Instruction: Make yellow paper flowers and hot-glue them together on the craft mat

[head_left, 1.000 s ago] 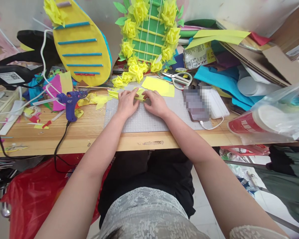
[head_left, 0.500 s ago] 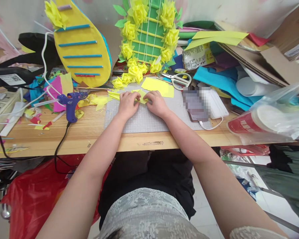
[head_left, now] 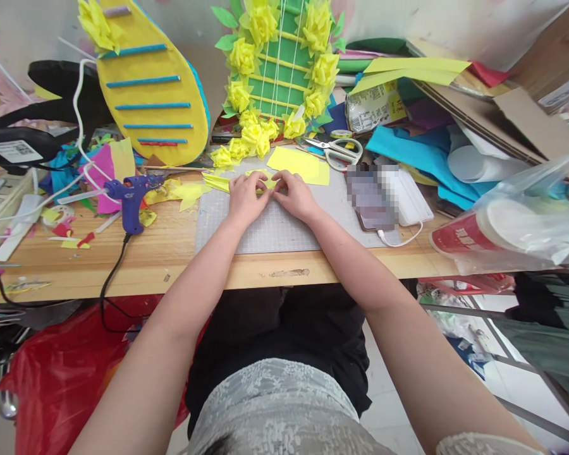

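Over the grey cutting mat (head_left: 275, 237), my left hand (head_left: 247, 198) and my right hand (head_left: 294, 197) meet nearly fingertip to fingertip. Both are closed in a pinch on a small piece of yellow paper (head_left: 267, 183), which their fingers partly cover. Its exact folded shape cannot be made out. More yellow paper strips (head_left: 215, 181) lie just left of my left hand. Behind my right hand rest flat yellow sheets (head_left: 299, 165), and scissors (head_left: 339, 151) lie to their right. A row of yellow paper roses (head_left: 251, 140) sits behind the hands.
A blue glue gun (head_left: 131, 199) with a black cord stands at left among paper scraps. Behind are a yellow pear-shaped board (head_left: 156, 95) and a green strung panel (head_left: 282, 69). At right lie a phone (head_left: 370, 199), a white power bank (head_left: 408, 194) and a bagged red cup (head_left: 469, 230).
My hands have drawn together, and the fingertips now almost touch over the yellow paper. The whole view has shifted slightly; the things on the table stay put.
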`<state>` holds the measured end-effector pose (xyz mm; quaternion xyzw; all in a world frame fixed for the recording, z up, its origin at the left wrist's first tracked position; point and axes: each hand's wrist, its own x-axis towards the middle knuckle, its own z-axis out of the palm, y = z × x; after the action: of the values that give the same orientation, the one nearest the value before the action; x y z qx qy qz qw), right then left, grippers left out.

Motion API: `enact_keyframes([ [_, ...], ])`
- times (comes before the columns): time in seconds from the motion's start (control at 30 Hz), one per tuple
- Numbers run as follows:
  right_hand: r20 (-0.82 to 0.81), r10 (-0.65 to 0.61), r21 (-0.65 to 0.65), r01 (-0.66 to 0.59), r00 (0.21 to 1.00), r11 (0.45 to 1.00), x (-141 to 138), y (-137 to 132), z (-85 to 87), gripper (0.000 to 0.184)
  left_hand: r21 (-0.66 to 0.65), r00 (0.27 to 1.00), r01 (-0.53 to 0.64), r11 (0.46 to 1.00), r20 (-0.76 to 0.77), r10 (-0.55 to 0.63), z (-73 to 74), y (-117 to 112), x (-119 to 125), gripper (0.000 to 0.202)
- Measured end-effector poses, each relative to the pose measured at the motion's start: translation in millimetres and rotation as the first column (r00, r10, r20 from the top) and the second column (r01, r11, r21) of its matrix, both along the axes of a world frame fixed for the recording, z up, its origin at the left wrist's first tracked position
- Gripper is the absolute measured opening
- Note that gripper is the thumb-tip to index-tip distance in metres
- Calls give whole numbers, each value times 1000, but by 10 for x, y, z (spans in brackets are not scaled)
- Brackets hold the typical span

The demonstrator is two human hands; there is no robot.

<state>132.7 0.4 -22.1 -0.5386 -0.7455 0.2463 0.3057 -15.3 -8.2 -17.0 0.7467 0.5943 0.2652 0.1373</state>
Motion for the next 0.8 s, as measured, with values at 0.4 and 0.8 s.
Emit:
enact_keyframes([
  [0.4,-27,-50,5,50,998,999,-13,35,-66,31,-35,994,-91,995,63,93,-7,13,15,25],
  [0.8,115,-56,83,47,992,995,-80,20,-89,28,3,994,-112,994,-2,112,-16,11,17,32],
])
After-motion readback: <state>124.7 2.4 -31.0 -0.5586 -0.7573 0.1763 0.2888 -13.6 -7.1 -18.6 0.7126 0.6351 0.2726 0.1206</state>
